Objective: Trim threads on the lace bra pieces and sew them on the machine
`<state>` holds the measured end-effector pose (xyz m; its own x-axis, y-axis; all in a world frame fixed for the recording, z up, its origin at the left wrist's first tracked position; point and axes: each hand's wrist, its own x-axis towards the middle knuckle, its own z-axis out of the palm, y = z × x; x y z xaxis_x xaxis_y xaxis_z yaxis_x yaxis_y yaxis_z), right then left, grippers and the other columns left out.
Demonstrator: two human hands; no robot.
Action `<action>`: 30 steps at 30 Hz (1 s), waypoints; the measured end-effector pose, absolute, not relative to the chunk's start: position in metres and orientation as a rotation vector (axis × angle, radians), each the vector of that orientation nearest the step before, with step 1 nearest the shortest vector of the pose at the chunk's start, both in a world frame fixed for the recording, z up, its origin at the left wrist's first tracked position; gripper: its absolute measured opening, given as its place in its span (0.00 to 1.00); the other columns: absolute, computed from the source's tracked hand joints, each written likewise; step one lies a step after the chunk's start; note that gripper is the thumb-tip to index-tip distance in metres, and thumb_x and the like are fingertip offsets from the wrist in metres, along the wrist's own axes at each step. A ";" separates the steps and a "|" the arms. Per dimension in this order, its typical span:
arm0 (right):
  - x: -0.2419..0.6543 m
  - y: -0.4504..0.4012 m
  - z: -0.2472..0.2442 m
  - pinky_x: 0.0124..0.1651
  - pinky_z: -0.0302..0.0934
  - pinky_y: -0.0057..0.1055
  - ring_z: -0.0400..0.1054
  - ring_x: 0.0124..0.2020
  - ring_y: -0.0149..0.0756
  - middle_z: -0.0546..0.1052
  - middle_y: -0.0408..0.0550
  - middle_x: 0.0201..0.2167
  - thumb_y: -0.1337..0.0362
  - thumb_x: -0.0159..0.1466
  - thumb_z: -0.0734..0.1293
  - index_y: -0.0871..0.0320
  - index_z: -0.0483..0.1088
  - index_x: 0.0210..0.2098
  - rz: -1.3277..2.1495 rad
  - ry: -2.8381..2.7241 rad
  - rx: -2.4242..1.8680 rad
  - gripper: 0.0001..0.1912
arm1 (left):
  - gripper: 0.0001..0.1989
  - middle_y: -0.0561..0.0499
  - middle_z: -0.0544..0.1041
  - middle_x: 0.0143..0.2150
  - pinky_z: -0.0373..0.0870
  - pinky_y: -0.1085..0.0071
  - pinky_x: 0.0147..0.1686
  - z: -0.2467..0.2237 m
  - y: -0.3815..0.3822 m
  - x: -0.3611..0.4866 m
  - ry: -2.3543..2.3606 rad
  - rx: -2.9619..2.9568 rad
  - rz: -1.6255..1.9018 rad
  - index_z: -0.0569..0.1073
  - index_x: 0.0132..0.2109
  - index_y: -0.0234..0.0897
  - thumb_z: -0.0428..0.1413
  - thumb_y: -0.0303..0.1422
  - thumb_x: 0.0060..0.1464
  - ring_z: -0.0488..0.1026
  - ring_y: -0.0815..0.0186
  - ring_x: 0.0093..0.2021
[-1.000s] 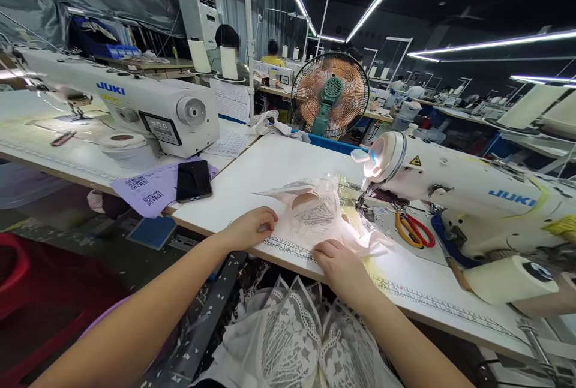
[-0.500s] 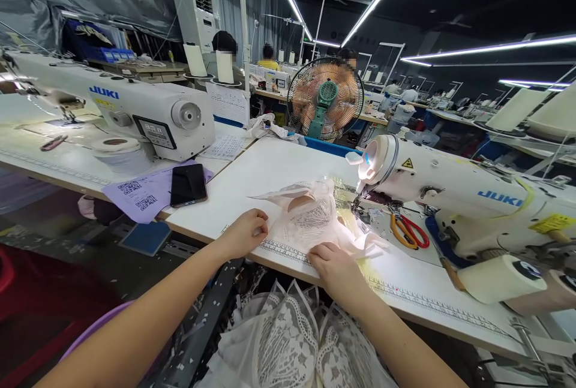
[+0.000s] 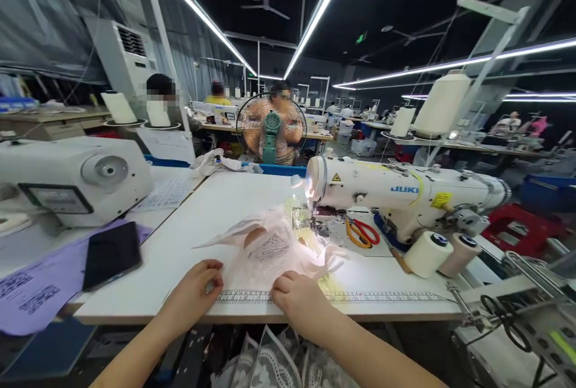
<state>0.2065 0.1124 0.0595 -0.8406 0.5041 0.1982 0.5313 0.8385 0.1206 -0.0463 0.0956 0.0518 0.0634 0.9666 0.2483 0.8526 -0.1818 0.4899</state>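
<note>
A pale pink lace bra [image 3: 270, 247], apparently unfinished, lies on the white sewing table [image 3: 180, 226], its thin pointed end stretching left. My right hand [image 3: 299, 304] is closed on its front edge, over the printed ruler strip [image 3: 382, 297]. At the bra's left side, my left hand [image 3: 195, 289] has curled, pinched fingers; whether cloth is between them is hidden. Just beyond the bra stands the lit needle end of a white sewing machine [image 3: 373, 184]. White lace pieces [image 3: 270, 364] hang below the table edge, near my lap.
Orange and red-handled scissors [image 3: 362, 233] lie by the machine base. Thread cones [image 3: 429, 254] stand at the right. A black phone [image 3: 112, 254] rests on purple paper [image 3: 33, 298] at the left, near a second machine [image 3: 85, 178]. Behind the table are a fan [image 3: 271, 130] and several people.
My view has swung to the right and somewhat upward, so the table and machines appear further left and lower. Both hands keep about the same places beside the bra.
</note>
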 end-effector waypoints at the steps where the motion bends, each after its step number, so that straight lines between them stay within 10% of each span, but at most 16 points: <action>1: 0.206 0.112 0.060 0.34 0.61 0.28 0.63 0.32 0.34 0.73 0.46 0.33 0.72 0.57 0.65 0.59 0.68 0.29 -0.269 -2.849 -0.817 0.03 | 0.11 0.44 0.74 0.44 0.71 0.63 0.42 0.051 0.097 -0.048 1.853 2.136 0.790 0.70 0.25 0.40 0.46 0.37 0.48 0.72 0.55 0.46; 30: 0.212 0.103 0.034 0.44 0.65 0.27 0.69 0.43 0.40 0.76 0.51 0.41 0.80 0.54 0.62 0.61 0.74 0.41 -0.139 -2.771 -0.876 0.18 | 0.07 0.46 0.73 0.46 0.71 0.62 0.44 0.056 0.073 -0.030 1.952 2.010 0.828 0.70 0.29 0.37 0.53 0.20 0.45 0.71 0.56 0.48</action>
